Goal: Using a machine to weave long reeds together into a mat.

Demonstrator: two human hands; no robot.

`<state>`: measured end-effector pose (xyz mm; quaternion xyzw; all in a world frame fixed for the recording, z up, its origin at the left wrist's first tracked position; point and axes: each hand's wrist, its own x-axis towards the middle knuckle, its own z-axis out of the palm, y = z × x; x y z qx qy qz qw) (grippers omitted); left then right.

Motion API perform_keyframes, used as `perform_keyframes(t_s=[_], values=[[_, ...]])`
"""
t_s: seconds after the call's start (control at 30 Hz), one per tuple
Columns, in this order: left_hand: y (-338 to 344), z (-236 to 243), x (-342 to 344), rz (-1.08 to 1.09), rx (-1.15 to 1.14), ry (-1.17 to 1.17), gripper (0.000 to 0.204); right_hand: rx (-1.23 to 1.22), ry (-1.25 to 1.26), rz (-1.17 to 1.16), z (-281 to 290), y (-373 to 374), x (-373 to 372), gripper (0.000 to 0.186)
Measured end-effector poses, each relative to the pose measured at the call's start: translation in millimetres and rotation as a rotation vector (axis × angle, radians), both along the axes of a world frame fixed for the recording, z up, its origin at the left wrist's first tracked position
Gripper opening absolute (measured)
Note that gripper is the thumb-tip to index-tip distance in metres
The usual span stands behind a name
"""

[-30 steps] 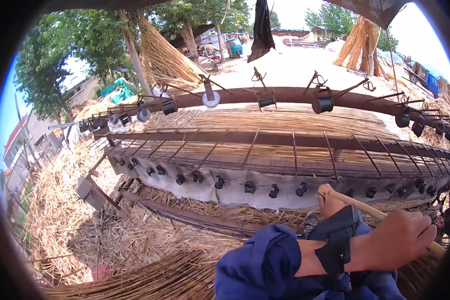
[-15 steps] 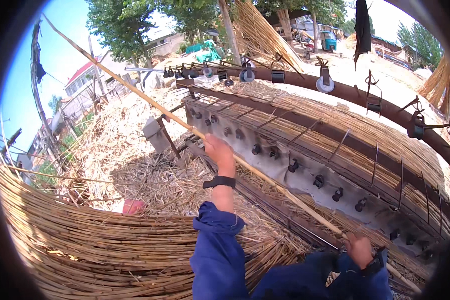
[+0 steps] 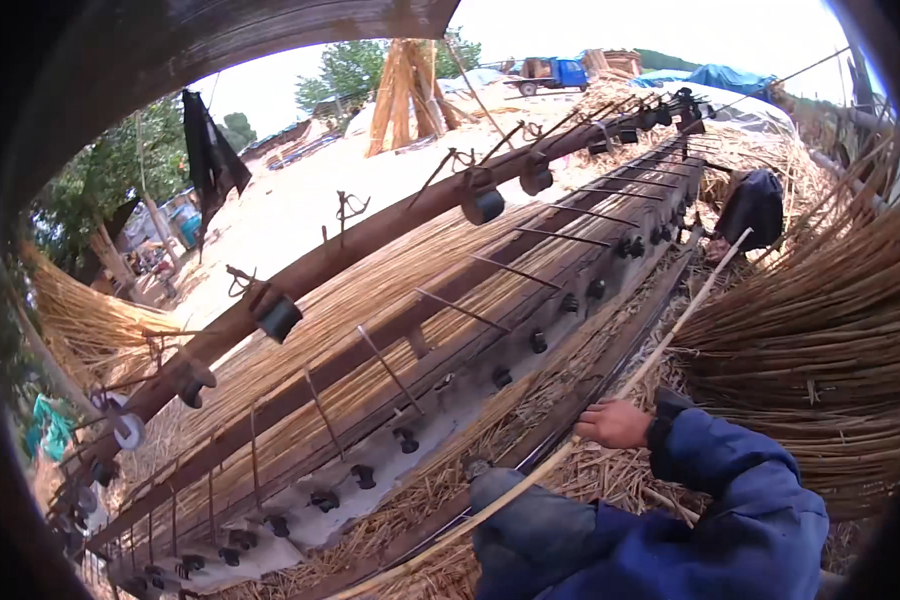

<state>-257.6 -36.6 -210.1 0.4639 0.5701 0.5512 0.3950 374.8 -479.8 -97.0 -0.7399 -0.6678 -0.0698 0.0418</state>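
My right hand (image 3: 613, 423) is closed round a long pale reed stalk (image 3: 515, 490), its wrist in a black band and the arm in a dark blue sleeve. The stalk slants from the lower edge up to the right, lying along the near side of a long rusty metal frame (image 3: 410, 345). My left hand is out of sight. Grey-blue cloth (image 3: 535, 515) lies under the stalk near the bottom middle; which part of my clothing it is, I cannot make out. Black clips (image 3: 407, 440) line the frame's pale side panel.
Reeds (image 3: 450, 260) lie along the frame, under thin metal rods. Above them runs a rusty pipe (image 3: 370, 230) with hanging spools (image 3: 482, 203). A large reed stack (image 3: 810, 370) rises at the right, a dark covered object (image 3: 753, 210) beyond. Loose straw covers the ground.
My view has swung right, toward the frame's other end. The left hand, earlier gripping the stalk, has left the view. My right hand still holds a stalk.
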Motion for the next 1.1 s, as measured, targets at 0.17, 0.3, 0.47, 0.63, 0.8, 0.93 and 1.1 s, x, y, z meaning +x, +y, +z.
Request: perform_keyframes(t_s=[0.17, 0.3, 0.47, 0.63, 0.8, 0.93, 1.1], values=[[-40, 43, 29, 0.346, 0.218, 0.435, 0.028, 0.075, -0.276, -0.346, 37, -90, 78, 0.012], [-60, 92, 88, 0.31, 0.428, 0.325, 0.03, 0.181, -0.494, -0.65, 86, -118, 143, 0.01], [-86, 113, 181, -0.086, 0.515, 0.055, 0.034, 0.514, -0.462, -0.662, 115, -38, 184, 0.013], [-178, 152, 335, -0.862, -0.221, -0.78, 0.03, 0.59, -0.344, -0.352, 96, 53, 129, 0.018], [-228, 201, 413, -0.86, -0.28, -0.732, 0.029, 0.629, -0.313, -0.194, 89, 67, 94, 0.017], [-198, 190, 385, -0.862, -0.315, -0.717, 0.028, 0.556, -0.257, -0.225, 94, 59, 115, 0.02], [-140, 157, 275, -0.73, 0.003, -0.427, 0.048, 0.545, -0.282, -0.31, 99, 47, 140, 0.02]])
